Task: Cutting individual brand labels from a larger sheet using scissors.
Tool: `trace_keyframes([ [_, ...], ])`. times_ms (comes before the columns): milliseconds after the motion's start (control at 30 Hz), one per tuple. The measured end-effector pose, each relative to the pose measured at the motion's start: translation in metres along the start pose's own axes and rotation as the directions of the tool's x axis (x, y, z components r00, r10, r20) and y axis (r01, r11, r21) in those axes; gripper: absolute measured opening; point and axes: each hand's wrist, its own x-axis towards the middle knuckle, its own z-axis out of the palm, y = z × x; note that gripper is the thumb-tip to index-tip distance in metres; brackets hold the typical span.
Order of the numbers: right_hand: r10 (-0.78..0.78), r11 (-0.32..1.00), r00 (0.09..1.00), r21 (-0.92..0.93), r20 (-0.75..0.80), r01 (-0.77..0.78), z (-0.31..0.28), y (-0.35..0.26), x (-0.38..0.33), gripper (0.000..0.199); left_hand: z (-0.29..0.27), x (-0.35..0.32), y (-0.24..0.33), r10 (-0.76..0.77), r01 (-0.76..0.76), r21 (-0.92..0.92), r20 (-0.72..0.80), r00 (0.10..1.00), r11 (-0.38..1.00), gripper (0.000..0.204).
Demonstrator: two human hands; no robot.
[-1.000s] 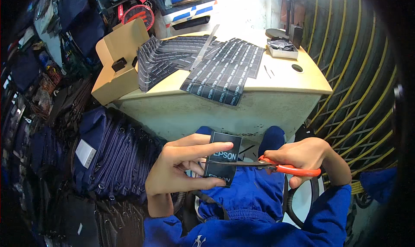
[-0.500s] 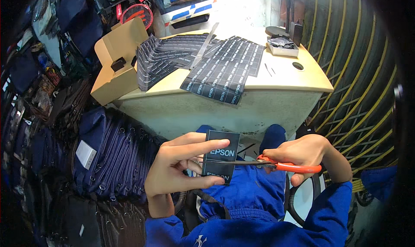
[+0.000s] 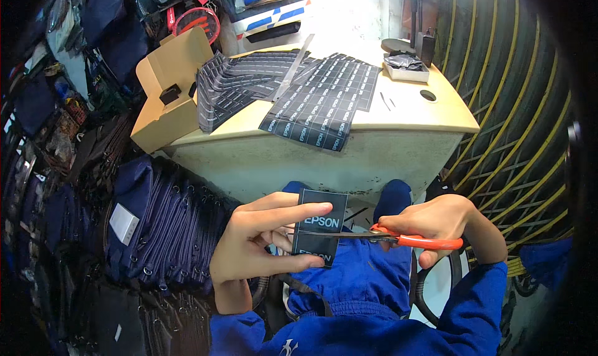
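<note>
Between the thumb and fingers of my left hand [image 3: 255, 234] is a small dark fabric label strip [image 3: 322, 244] with pale lettering and thin pale lines. My right hand [image 3: 430, 222] grips orange-handled scissors [image 3: 430, 242] from the right. Their blades lie across the strip, along the line between its two printed sections, with the tips reaching its left edge. The blades look nearly closed; whether the strip is cut through there I cannot tell. Both hands are held above my lap, in front of the desk.
Printed dark label sheets [image 3: 311, 100] and a metal ruler [image 3: 294, 67] lie on the desk [image 3: 430, 116]. An open cardboard box [image 3: 163, 116] stands at its left, a small white box [image 3: 406, 72] at its right. Stacked dark blue bags [image 3: 168, 225] fill the left; a ribbed shutter [image 3: 511, 107] stands right.
My left hand and the label strip have shifted very slightly to the right. The scissors and my right hand look almost unmoved.
</note>
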Motion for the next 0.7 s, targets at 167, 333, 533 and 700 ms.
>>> trace_keyframes([
  [167,-0.032,0.999,0.999,0.024,-0.015,0.033,-0.0016,-0.0071,0.0046,0.084,-0.0003,-0.0023,0.0031,-0.024,0.024,-0.017,-0.007,1.0,1.0,0.066],
  [333,-0.006,1.0,1.0,0.007,0.007,0.006,-0.0015,0.0,0.0022,0.084,-0.0013,0.0004,0.0012,-0.004,0.004,-0.004,0.014,1.0,1.0,0.064],
  [533,0.001,1.0,0.999,0.003,0.04,-0.001,-0.0047,-0.0055,0.0039,0.084,-0.0024,-0.0004,0.0004,0.002,-0.002,-0.02,0.028,1.0,1.0,0.064],
  [700,-0.028,0.999,0.999,0.022,0.029,0.028,-0.0038,-0.0045,0.0063,0.083,-0.0018,-0.0028,-0.0006,-0.008,0.008,-0.023,0.01,1.0,1.0,0.064],
])
